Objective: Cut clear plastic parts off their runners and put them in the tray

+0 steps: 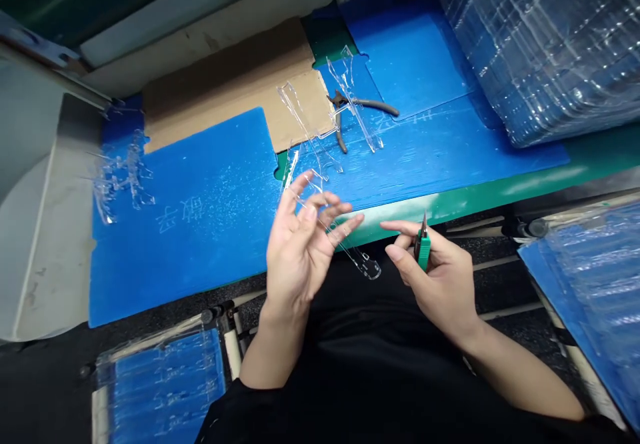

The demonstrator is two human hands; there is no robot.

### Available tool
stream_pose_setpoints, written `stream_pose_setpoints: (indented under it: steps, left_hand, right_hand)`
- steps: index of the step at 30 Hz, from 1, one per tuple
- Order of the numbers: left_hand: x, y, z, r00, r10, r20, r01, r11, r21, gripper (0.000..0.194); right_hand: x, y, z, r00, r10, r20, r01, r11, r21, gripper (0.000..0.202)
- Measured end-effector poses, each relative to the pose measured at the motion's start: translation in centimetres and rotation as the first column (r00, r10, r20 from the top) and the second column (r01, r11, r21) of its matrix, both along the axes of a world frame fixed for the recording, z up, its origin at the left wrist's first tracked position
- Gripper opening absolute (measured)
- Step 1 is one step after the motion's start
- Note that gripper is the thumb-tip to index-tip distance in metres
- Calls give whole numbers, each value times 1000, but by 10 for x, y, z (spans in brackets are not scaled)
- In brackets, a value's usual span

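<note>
Between the thumb and fingers of my left hand [303, 244] is a thin clear plastic frame [369, 267]; its rounded end sticks out toward my right hand. My right hand [440, 277] grips a green utility knife [423, 249] with its blade pointing up, a short way to the right of that frame. Beyond my hands, a pair of cutting pliers [373, 105] with dark handles lies spread on the blue sheet. Clear plastic pieces [305, 121] lie beside and across the pliers.
More clear plastic pieces [120, 177] are heaped at the left on a blue sheet [220, 197]. Brown cardboard [225, 84] lies behind. Stacked clear trays [560, 51] stand at the back right. Other trays sit lower, at the left [165, 391] and right [595, 297].
</note>
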State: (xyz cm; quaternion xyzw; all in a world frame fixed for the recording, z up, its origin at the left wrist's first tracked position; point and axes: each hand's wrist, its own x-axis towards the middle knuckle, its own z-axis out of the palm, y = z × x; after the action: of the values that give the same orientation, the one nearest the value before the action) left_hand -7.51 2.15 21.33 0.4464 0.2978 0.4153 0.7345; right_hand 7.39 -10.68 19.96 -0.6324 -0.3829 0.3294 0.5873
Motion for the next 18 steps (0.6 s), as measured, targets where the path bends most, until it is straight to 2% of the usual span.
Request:
stream_pose_setpoints:
  steps: [6,9,13,18]
  left_hand:
    - [-2,20,-4,988,154,15,-154,987,40,40]
    - [-2,22,-9,983,183,26,-184,983,25,35]
    - [-2,23,-12,978,210,16,-210,977,35,34]
    - [-5,21,-7,972,234,-10,-232,968,93,29]
  right_hand:
    - [-15,-9,-20,984,56,-167,-80,987,-138,25]
    - [-23,-12,-21,964,61,-259,-93,989,-112,25]
    - [-26,-15,-18,957,59,-283,-74,996,-45,24]
    - [-26,-19,-18,958,18,-286,-20,1000,-5,22]
